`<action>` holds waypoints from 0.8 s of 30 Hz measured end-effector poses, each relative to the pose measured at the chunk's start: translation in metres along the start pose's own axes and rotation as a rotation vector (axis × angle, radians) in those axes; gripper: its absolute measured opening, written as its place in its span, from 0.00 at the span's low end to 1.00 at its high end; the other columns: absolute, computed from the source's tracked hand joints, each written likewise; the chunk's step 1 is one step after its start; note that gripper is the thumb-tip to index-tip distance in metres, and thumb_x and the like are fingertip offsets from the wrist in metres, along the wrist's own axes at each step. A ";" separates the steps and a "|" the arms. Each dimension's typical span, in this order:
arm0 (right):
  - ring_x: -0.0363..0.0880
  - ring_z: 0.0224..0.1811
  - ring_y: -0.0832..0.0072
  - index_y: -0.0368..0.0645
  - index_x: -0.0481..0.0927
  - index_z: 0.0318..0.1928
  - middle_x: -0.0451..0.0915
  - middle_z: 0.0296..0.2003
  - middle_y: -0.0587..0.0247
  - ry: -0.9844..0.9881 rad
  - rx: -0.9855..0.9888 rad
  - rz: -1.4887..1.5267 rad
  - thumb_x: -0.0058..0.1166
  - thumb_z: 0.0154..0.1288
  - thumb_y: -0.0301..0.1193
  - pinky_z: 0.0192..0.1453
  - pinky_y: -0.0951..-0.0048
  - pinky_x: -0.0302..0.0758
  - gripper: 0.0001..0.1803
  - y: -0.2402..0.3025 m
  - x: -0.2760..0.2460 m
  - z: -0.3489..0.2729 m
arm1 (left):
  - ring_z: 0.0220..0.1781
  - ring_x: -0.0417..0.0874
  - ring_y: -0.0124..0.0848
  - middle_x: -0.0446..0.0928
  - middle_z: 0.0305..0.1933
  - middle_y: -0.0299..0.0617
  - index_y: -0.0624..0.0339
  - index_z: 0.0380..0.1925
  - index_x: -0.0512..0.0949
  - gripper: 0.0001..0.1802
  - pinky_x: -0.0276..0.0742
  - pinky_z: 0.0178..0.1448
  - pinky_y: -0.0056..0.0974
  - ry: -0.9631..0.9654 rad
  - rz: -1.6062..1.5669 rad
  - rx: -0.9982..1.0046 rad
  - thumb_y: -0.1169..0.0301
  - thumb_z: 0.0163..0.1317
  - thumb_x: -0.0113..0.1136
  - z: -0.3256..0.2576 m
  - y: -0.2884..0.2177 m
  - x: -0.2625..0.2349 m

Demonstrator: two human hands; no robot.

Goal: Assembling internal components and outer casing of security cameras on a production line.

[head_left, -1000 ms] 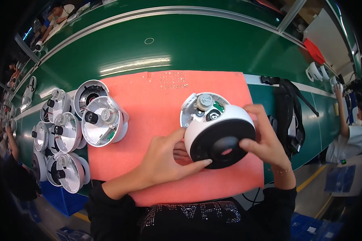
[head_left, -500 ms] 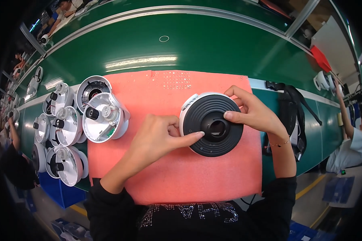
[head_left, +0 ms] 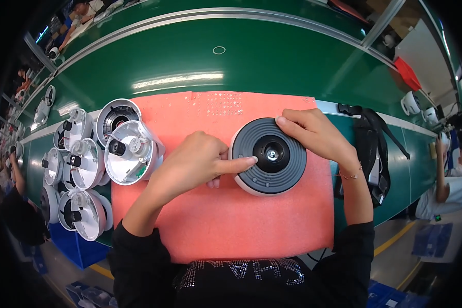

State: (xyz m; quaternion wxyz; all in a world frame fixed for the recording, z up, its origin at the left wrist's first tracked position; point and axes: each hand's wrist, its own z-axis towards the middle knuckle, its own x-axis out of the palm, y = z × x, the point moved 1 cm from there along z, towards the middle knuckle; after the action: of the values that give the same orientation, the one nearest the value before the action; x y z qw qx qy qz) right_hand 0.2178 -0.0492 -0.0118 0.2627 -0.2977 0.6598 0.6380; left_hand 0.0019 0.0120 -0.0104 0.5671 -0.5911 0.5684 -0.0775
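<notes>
No packages, labels, signs or screens show clearly anywhere here; blue shapes at the lower right floor edge are too blurred to tell.

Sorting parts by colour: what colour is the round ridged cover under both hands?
Dark grey round ridged cover, white rim; head view.

The right hand point(head_left: 318, 136) covers the upper right rim of the round dark disc point(head_left: 270, 155), and the left hand point(head_left: 190, 164) hides its left edge. Left of that hand, the stacked white housings point(head_left: 87, 164) overlap, so their lower parts cannot be seen; their inner parts are too small to tell.
</notes>
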 end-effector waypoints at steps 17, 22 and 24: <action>0.70 0.42 0.64 0.42 0.77 0.42 0.72 0.38 0.61 -0.053 -0.528 -0.279 0.62 0.44 0.32 0.46 0.66 0.66 0.21 0.041 0.004 -0.031 | 0.12 0.75 0.27 0.69 0.08 0.41 0.68 0.10 0.72 0.27 0.69 0.18 0.29 -0.032 0.063 0.080 0.53 0.51 0.60 -0.001 0.000 0.002; 0.70 0.48 0.60 0.46 0.73 0.50 0.73 0.44 0.59 0.062 -0.597 -0.242 0.59 0.46 0.29 0.52 0.65 0.65 0.25 0.052 0.002 -0.042 | 0.11 0.74 0.27 0.69 0.08 0.41 0.68 0.11 0.73 0.26 0.68 0.17 0.29 -0.071 0.089 0.147 0.53 0.52 0.60 0.001 0.006 0.003; 0.72 0.43 0.61 0.44 0.74 0.45 0.74 0.41 0.58 -0.095 -0.471 -0.256 0.60 0.46 0.30 0.50 0.64 0.66 0.22 0.054 0.003 -0.043 | 0.11 0.74 0.27 0.69 0.07 0.42 0.68 0.12 0.74 0.26 0.67 0.18 0.30 -0.043 0.128 0.101 0.53 0.52 0.59 -0.002 0.000 0.001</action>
State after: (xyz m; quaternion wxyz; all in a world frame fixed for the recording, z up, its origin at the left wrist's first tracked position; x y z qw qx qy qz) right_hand 0.1780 -0.0916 0.0245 0.2954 -0.4012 0.4370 0.7489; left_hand 0.0012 0.0103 -0.0102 0.6119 -0.5258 0.5880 -0.0573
